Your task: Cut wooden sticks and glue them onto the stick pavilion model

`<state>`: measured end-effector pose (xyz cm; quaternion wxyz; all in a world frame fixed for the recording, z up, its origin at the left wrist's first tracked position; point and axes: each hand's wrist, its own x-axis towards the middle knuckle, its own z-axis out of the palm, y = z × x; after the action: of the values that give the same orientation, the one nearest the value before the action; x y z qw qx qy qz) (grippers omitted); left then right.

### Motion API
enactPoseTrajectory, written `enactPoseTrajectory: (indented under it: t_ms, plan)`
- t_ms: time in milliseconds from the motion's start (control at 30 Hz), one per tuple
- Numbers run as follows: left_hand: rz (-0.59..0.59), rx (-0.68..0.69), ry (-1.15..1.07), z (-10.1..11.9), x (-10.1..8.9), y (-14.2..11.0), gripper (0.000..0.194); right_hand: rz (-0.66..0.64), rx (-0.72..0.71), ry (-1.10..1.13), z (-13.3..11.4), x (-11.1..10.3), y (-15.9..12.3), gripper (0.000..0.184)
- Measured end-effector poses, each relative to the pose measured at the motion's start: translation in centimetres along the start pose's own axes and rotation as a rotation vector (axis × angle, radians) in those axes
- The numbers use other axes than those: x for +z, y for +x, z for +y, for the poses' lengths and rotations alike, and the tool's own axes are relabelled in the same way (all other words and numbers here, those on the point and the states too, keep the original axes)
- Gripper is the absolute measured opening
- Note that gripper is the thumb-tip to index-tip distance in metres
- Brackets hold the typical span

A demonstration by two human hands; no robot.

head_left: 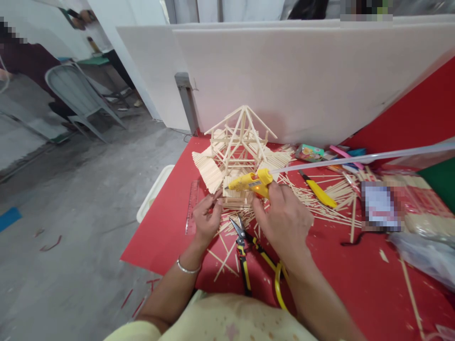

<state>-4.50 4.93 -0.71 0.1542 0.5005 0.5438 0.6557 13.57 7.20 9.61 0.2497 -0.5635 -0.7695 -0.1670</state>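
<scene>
My right hand (286, 215) grips a yellow hot glue gun (250, 182), its nozzle pointing left; a long clear glue stick (330, 161) sticks out of its back. Under the nozzle stands a model house (243, 137) built from thin wooden sticks, with an open pointed roof frame and ribbed side panels. At its lower left front edge is my left hand (206, 215), fingers curled and pinched together; what lies between the fingertips is too small to make out. Just in front of the model, between my forearms, lie snips (241, 237) with black and yellow handles, blades apart.
Loose wooden sticks (320, 203) cover the red table (152, 241) around the model. A clear ruler (192, 206) lies at left, a yellow cutter knife (320, 192) at right. Bagged sticks (423, 203) are farther right. White boards (284, 80) stand behind. A person sits near a chair (76, 90).
</scene>
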Motion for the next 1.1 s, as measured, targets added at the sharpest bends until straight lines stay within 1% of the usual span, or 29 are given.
enactPoseTrajectory:
  t_ms: [133,233,367,500,600,700,833,933,1000,1100]
  plan:
    - [0.009,-0.005,0.018,-0.1,0.0,0.0,0.022,0.001,0.006,0.025,0.1,0.0,-0.2,0.035]
    - [0.018,-0.013,0.003,0.0,0.0,0.1,0.018,0.007,0.012,0.016,0.3,-0.1,-0.3,0.035]
    - [0.009,-0.019,0.002,0.1,0.1,0.1,0.020,0.019,0.019,0.019,0.4,-0.2,-0.3,0.035]
    - [0.009,-0.010,-0.020,0.0,0.2,0.1,0.019,0.035,0.024,0.025,0.7,-0.1,-0.7,0.041]
    - [0.011,0.023,-0.003,0.2,0.2,0.2,0.020,0.026,0.045,0.014,1.4,0.3,-1.6,0.045]
    - [0.004,0.029,0.013,0.6,0.1,0.4,0.023,0.009,0.106,-0.008,2.7,0.6,-3.4,0.044]
    - [0.002,0.036,0.004,1.1,0.0,0.7,0.024,-0.017,0.186,-0.066,5.0,0.5,-7.1,0.047]
    - [0.014,0.046,-0.006,1.1,0.0,0.7,0.024,-0.061,0.248,-0.080,7.0,-0.1,-10.2,0.034]
    - [0.014,0.023,-0.002,0.9,-0.1,0.6,0.025,-0.072,0.320,-0.027,8.2,-0.6,-12.0,0.025]
    - [0.010,-0.021,0.003,0.7,-0.1,0.4,0.028,-0.112,0.436,0.118,9.5,-1.1,-14.2,0.024]
